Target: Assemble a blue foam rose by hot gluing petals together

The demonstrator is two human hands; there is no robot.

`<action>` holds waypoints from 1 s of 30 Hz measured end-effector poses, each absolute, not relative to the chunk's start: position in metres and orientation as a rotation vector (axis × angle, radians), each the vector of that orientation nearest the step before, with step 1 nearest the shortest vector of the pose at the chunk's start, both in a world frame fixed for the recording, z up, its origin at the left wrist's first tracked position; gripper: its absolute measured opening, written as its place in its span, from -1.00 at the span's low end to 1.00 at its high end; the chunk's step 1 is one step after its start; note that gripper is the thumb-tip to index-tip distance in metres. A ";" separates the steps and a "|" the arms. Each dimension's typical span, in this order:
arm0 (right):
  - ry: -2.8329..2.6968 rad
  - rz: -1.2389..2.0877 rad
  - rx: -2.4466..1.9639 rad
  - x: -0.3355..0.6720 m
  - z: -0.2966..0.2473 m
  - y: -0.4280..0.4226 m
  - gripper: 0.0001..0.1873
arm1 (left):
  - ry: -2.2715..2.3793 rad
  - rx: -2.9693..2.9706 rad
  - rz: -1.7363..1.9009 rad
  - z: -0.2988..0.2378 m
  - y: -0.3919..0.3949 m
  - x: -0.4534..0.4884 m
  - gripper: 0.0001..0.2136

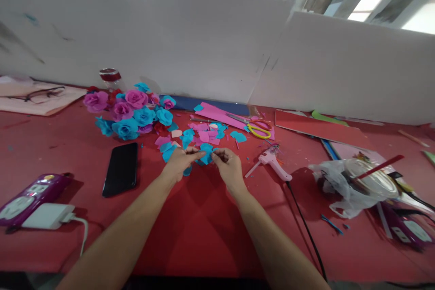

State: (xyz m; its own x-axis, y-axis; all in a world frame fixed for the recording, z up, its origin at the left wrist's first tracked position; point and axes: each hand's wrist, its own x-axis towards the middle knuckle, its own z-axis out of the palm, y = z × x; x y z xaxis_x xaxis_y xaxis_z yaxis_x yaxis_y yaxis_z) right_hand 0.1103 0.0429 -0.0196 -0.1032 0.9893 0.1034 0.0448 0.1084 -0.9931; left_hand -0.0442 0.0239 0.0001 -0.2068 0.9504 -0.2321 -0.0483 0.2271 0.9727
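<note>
Between my two hands, just above the red table, is a blue paper petal [205, 156]. My left hand [181, 161] pinches its left side between thumb and fingers. Closed on its right edge are the fingertips of my right hand [228, 165]. Loose blue and pink paper petals [204, 136] lie in a pile right behind my hands. To the right of the pile rest scissors [258, 130] with yellow and red handles. A pink hot glue gun [274, 163] lies on its side to the right of my right hand.
A bunch of paper roses [134, 115] stands at the back left, with a black phone [121, 170] in front. A purple power strip [30, 197] with a white charger [49, 215] sits left. On the right are a plastic bag with a cup [369, 179] and red card [322, 129].
</note>
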 end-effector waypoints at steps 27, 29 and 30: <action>-1.222 1.243 -1.092 0.115 -0.011 0.042 -0.83 | 1.256 0.724 1.168 0.003 0.027 -0.048 -0.83; -1.186 1.229 -1.101 0.115 -0.010 0.042 -0.84 | 1.362 0.754 1.171 0.001 0.028 -0.049 -0.85; -1.178 1.219 -1.106 0.115 -0.010 0.043 -0.84 | 1.434 0.791 1.173 -0.001 0.028 -0.051 -0.87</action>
